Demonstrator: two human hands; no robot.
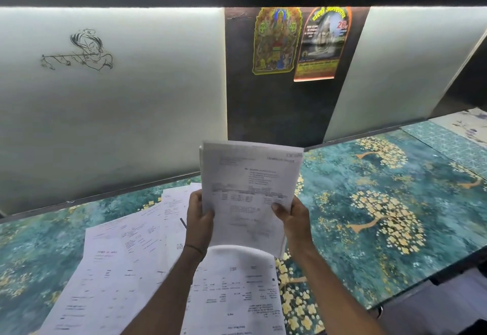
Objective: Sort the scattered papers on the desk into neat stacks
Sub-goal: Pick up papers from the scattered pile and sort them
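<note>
I hold a bundle of printed papers (247,192) upright above the desk, at the frame's centre. My left hand (199,220) grips its left edge, thumb on the front. My right hand (291,217) grips the right edge the same way. Below and to the left, several loose printed sheets (126,263) lie overlapping and askew on the desk. One larger sheet (237,292) lies under my forearms, its top edge curled up.
The desk top (382,203) is teal with golden tree patterns and runs to the right, its front edge at lower right. A pale back panel (113,113) and a dark strip with two stickers (300,42) rise behind the desk.
</note>
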